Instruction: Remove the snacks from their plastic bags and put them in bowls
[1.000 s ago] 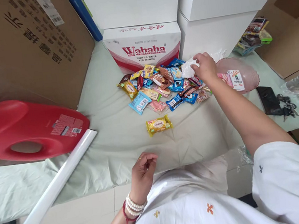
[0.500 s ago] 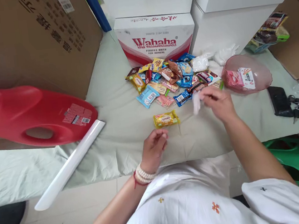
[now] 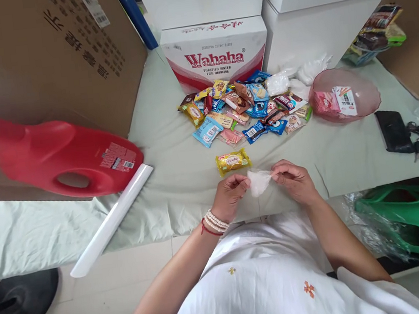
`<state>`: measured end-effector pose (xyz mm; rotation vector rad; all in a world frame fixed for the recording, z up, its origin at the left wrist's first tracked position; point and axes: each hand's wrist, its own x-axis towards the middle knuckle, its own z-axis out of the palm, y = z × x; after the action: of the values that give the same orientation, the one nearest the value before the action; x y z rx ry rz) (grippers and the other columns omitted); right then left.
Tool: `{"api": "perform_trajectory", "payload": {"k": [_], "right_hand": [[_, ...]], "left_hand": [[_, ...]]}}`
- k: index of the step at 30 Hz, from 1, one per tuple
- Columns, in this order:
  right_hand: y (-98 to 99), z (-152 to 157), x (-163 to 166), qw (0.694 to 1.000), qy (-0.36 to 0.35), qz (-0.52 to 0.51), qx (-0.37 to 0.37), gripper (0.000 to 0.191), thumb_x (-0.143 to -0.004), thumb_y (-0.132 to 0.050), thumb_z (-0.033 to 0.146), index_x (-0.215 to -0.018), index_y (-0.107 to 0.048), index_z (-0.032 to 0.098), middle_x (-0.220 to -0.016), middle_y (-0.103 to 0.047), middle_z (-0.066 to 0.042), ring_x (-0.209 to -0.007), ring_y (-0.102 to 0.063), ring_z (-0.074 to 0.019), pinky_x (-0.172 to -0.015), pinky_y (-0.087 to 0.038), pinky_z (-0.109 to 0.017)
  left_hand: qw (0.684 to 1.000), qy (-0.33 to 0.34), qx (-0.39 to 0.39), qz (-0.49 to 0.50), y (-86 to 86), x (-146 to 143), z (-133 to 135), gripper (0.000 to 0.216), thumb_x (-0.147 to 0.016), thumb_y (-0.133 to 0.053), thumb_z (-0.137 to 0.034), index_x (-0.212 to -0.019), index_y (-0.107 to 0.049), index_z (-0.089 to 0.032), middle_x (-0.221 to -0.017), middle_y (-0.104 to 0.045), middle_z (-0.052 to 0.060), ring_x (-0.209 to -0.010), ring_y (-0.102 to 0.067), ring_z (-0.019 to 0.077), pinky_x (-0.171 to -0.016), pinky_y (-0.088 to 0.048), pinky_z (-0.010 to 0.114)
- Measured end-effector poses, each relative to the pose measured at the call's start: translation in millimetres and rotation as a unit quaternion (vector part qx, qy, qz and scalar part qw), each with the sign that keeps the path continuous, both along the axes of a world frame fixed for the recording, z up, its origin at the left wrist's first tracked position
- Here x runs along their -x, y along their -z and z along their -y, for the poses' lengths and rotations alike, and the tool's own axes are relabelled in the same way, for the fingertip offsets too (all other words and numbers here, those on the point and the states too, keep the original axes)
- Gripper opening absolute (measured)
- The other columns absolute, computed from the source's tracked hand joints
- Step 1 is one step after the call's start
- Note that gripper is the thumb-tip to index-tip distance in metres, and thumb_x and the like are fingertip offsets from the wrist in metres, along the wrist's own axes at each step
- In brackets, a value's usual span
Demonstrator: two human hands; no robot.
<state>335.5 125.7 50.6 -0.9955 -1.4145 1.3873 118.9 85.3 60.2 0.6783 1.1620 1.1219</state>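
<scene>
Where the pale green cloth (image 3: pixel 178 145) runs out at its near edge, the person holds a small clear plastic bag (image 3: pixel 258 181) between both hands, just on the near side of a lone yellow snack packet (image 3: pixel 232 161). The left hand (image 3: pixel 230 196) pinches the bag's left edge between thumb and fingertips, and the right hand (image 3: pixel 294 181) pinches the right edge the same way; all the other fingers are curled in, so both hands are closed on the film. The bag hangs crumpled between them, off the cloth.

It looks like thin film, nearly weightless, limp and probably slippery, with layers that tend to cling together. Such a thing would be best held at its edges or mouth with fingertip pinches, as it is now, since a grip across the middle would only bunch it. It seems unlikely to break, though a hard pull might stretch or tear it.

Beyond the yellow snack packet lies a heap of wrapped snacks (image 3: pixel 244 107), and behind that a Wahaha water carton (image 3: pixel 216 53). Right of the heap stands a pink bowl (image 3: pixel 367 93) with two packets in it. Well to the left of the yellow snack packet lie a red jug (image 3: pixel 43 156) and a white strip (image 3: pixel 112 219).
</scene>
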Motion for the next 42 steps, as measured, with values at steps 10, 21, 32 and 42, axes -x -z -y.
{"api": "perform_trajectory", "payload": {"k": [10,21,32,42], "right_hand": [[-4.0,3.3,-27.5,0.995,0.005,-0.102,0.012,0.012,-0.080,-0.086,0.041,-0.083,-0.079,0.032,-0.092,-0.062,-0.004,-0.070,-0.058,-0.0153,-0.061,-0.050,-0.030],[-15.3,4.0,-30.5,0.989,-0.145,-0.038,-0.012,0.007,-0.088,-0.079,0.038,-0.087,-0.081,0.032,-0.105,-0.068,-0.007,-0.088,-0.066,-0.0198,-0.077,-0.056,-0.036],[-3.8,30.2,-3.6,0.974,0.059,0.000,0.219,0.046,-0.085,-0.068,0.071,-0.084,-0.069,0.025,-0.083,-0.065,-0.004,-0.069,-0.059,-0.0170,-0.046,-0.048,-0.024],[-23.3,14.5,-32.2,0.979,-0.027,0.203,-0.019,0.025,-0.090,-0.071,0.044,-0.080,-0.066,0.022,-0.101,-0.069,-0.007,-0.090,-0.065,-0.0188,-0.076,-0.056,-0.030]], "left_hand": [[0.999,-0.025,-0.018,0.041,-9.5,19.2,4.4,0.046,-0.069,-0.090,-0.050,-0.079,-0.059,-0.018,-0.068,-0.051,-0.005,-0.052,-0.041,0.0049,-0.048,-0.028,0.020],[0.982,0.171,-0.062,-0.048,-19.3,-0.7,6.5,0.046,-0.078,-0.080,-0.060,-0.076,-0.067,-0.016,-0.072,-0.056,0.001,-0.068,-0.047,0.0130,-0.064,-0.038,0.027],[0.954,0.049,-0.205,-0.213,-15.4,-8.9,16.6,0.027,-0.095,-0.065,-0.042,-0.080,-0.068,-0.020,-0.084,-0.060,0.005,-0.083,-0.055,0.0195,-0.077,-0.043,0.032],[0.970,0.115,-0.135,-0.166,-10.7,17.5,12.2,0.036,-0.093,-0.067,-0.052,-0.080,-0.061,-0.018,-0.075,-0.052,0.000,-0.069,-0.046,0.0140,-0.067,-0.038,0.028]]}}
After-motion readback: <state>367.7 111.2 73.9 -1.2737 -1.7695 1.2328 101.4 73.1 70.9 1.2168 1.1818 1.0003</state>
